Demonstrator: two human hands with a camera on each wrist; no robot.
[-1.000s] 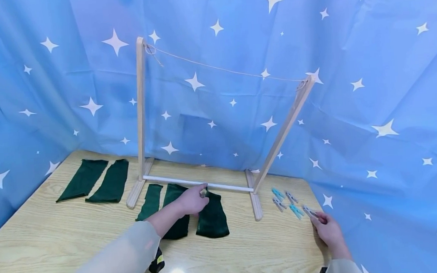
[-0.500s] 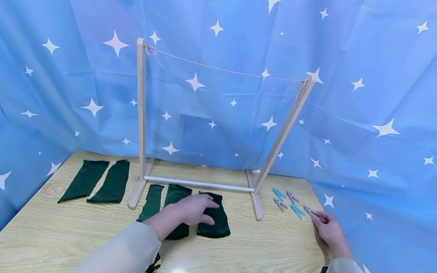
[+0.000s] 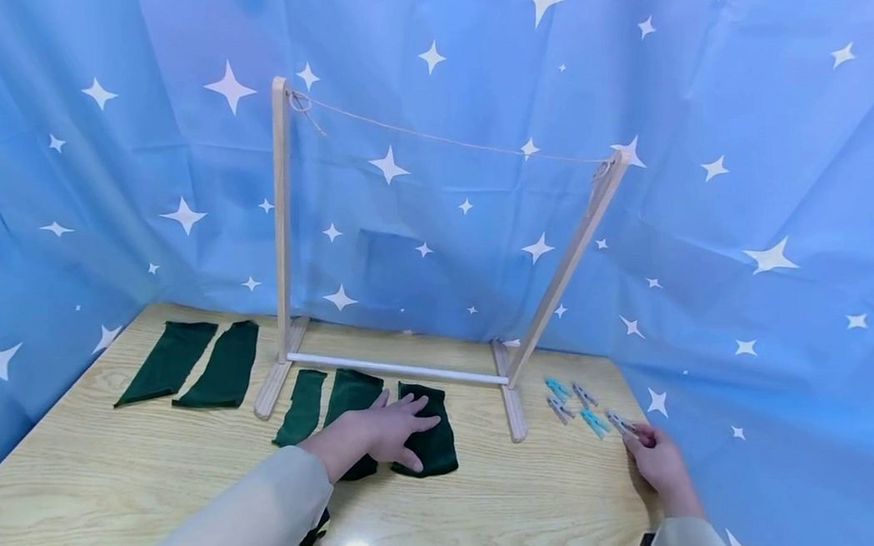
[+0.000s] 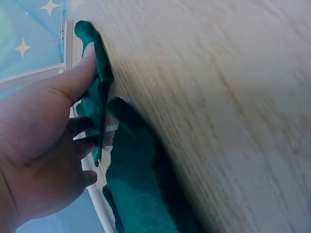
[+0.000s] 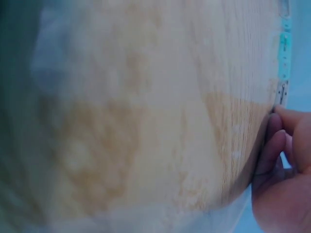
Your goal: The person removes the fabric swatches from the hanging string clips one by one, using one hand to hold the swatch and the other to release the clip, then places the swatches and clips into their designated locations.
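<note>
Fingers spread, my left hand (image 3: 392,433) lies over a dark green cloth piece (image 3: 436,450), the rightmost of the row before the rack; in the left wrist view its thumb rests on that cloth (image 4: 103,68). Its wrist partly covers another green cloth piece (image 3: 350,387), and a narrower one (image 3: 304,405) lies to the left. At the table's right side, my right hand (image 3: 660,460) pinches the near end of a grey clothespin (image 3: 621,422), partly hidden by the fingers in the right wrist view. Beside it lie blue clothespins (image 3: 594,422) and grey clothespins (image 3: 560,408).
A wooden rack stands at the back, with a left post (image 3: 285,224), a right post (image 3: 568,273), a string (image 3: 444,140) between their tops and a white bar (image 3: 398,367) below. Two more green cloth pieces (image 3: 221,368) lie left of it. A blue starry curtain hangs behind.
My left hand has let go of the rightmost cloth's upper edge, moved down toward me and spread its fingers over the cloth. The right hand stays on the clothespin.
</note>
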